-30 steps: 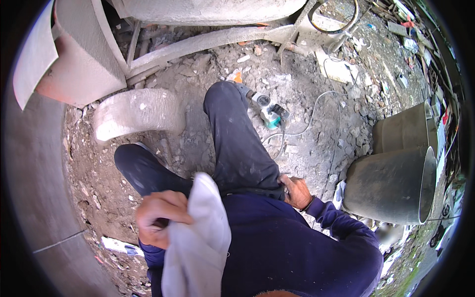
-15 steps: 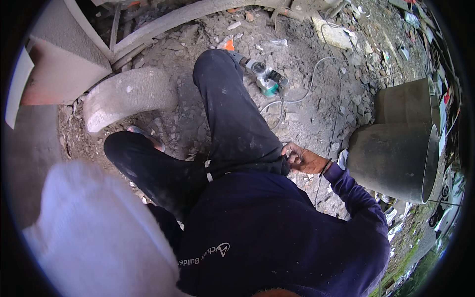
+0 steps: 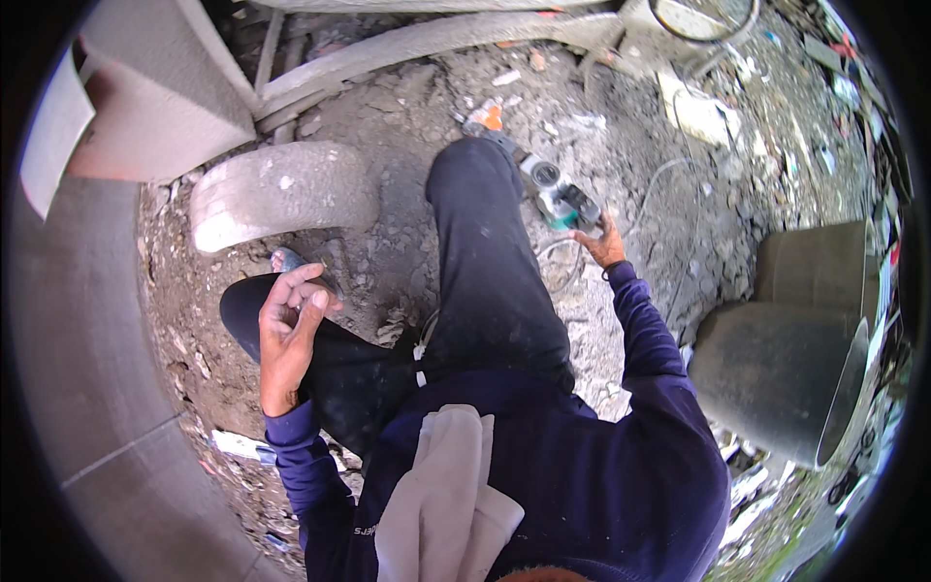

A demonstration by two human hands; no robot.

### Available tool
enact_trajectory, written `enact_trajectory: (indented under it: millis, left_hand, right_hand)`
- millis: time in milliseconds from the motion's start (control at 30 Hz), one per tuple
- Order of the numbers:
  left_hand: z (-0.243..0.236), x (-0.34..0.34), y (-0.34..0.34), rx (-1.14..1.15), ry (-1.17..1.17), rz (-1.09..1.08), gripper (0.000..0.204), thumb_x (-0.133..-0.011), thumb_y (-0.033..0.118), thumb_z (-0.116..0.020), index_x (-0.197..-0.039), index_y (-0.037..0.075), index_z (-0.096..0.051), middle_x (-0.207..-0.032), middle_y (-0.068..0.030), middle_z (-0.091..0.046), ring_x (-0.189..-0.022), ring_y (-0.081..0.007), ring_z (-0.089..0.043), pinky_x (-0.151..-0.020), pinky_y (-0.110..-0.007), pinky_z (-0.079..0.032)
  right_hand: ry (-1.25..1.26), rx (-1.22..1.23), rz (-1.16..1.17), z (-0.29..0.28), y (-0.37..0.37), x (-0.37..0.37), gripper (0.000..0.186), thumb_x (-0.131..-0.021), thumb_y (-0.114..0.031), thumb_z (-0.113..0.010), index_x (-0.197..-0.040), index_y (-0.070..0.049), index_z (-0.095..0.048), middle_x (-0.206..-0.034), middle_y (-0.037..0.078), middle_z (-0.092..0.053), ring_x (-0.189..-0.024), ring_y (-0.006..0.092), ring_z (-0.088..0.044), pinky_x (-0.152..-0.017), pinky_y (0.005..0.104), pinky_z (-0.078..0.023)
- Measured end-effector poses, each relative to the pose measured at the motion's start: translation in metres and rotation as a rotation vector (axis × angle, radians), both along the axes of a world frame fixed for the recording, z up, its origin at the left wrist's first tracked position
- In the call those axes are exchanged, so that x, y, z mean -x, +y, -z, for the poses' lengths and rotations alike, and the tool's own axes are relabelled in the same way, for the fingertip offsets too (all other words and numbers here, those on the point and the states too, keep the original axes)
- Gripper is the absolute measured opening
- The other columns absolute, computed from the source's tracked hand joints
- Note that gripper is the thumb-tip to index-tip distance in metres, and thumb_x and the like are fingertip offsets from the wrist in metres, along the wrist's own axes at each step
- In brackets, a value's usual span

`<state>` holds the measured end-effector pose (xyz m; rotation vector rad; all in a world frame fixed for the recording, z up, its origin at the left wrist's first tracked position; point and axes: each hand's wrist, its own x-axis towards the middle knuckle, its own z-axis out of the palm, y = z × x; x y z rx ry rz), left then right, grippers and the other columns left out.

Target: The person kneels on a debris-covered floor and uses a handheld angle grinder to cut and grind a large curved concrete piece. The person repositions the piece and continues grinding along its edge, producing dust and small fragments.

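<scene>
My left hand (image 3: 289,335) is raised over my bent left knee, its fingers loosely curled and apart, holding nothing. Out past my right knee, my right hand (image 3: 603,242) reaches to the near end of a grey and teal corded power tool (image 3: 560,204), which looks like an angle grinder. Thumb and fingers are spread beside its body; whether they press on it is hard to see. The tool lies on the rubble with its round head away from me. A pale cloth (image 3: 446,485) hangs over my chest.
A curved, pale, rough slab (image 3: 281,194) lies on the dirt at the left. Two dark round tubs (image 3: 776,373) lie on their sides at the right. The tool's thin cord (image 3: 645,194) loops over the rubble. Paved floor (image 3: 107,388) borders the left side.
My right hand has gone from my hip out to the power tool. My left hand has come into view over the knee. The cloth has swung from the left onto my chest.
</scene>
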<state>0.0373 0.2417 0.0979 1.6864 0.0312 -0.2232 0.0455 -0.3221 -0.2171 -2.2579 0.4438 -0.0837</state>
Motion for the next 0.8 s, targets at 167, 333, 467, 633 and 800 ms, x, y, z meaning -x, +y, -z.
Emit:
enact_trajectory:
  millis: [167, 333, 467, 633, 800]
  left_hand:
    - [0.032, -0.007, 0.016, 0.069, 0.083, -0.148, 0.035, -0.105, 0.022, -0.070, -0.131, 0.000, -0.063, -0.096, -0.0035, -0.073, -0.091, -0.0128, -0.070, -0.084, -0.027, -0.054]
    - [0.043, -0.024, 0.016, 0.103, 0.189, -0.104, 0.030, -0.106, 0.021, -0.068, -0.128, 0.002, -0.065, -0.095, -0.0033, -0.073, -0.089, -0.0108, -0.069, -0.081, -0.025, -0.054]
    - [0.037, -0.055, 0.015, 0.074, 0.156, -0.073, 0.031, -0.107, 0.023, -0.067, -0.129, 0.001, -0.065, -0.096, -0.0039, -0.073, -0.089, -0.0109, -0.070, -0.078, -0.025, -0.053]
    - [0.017, -0.095, -0.025, 0.102, -0.017, -0.077, 0.031, -0.106, 0.021, -0.068, -0.128, 0.001, -0.064, -0.101, -0.0061, -0.073, -0.092, -0.0116, -0.069, -0.083, -0.027, -0.055]
    - [0.009, -0.138, -0.128, 0.252, -0.225, -0.009, 0.033, -0.105, 0.020, -0.069, -0.131, 0.001, -0.061, -0.117, -0.0093, -0.070, -0.104, -0.0141, -0.068, -0.091, -0.030, -0.055]
  right_hand:
    - [0.041, -0.250, -0.073, 0.038, -0.014, -0.046, 0.032, -0.081, -0.026, -0.091, -0.101, -0.002, -0.079, -0.088, 0.005, -0.079, -0.076, 0.0139, -0.071, -0.074, 0.0335, -0.057]
    - [0.089, -0.282, -0.116, 0.022, 0.004, -0.041, 0.026, -0.082, -0.008, -0.086, -0.106, -0.003, -0.077, -0.094, 0.001, -0.079, -0.082, 0.0103, -0.071, -0.075, 0.0314, -0.057]
    - [0.155, -0.527, -0.154, -0.042, 0.066, -0.033, 0.026, -0.086, -0.006, -0.086, -0.110, -0.004, -0.075, -0.100, 0.003, -0.079, -0.088, 0.0134, -0.073, -0.081, 0.0323, -0.060]
    - [0.006, -0.513, -0.073, -0.099, 0.145, -0.045, 0.025, -0.088, -0.020, -0.089, -0.098, -0.002, -0.077, -0.089, 0.002, -0.077, -0.080, 0.0107, -0.069, -0.076, 0.0311, -0.056]
    - [0.129, -0.524, 0.051, -0.107, 0.156, -0.058, 0.027, -0.091, -0.020, -0.084, -0.106, 0.002, -0.078, -0.091, 0.005, -0.078, -0.079, 0.0118, -0.070, -0.074, 0.0304, -0.056]
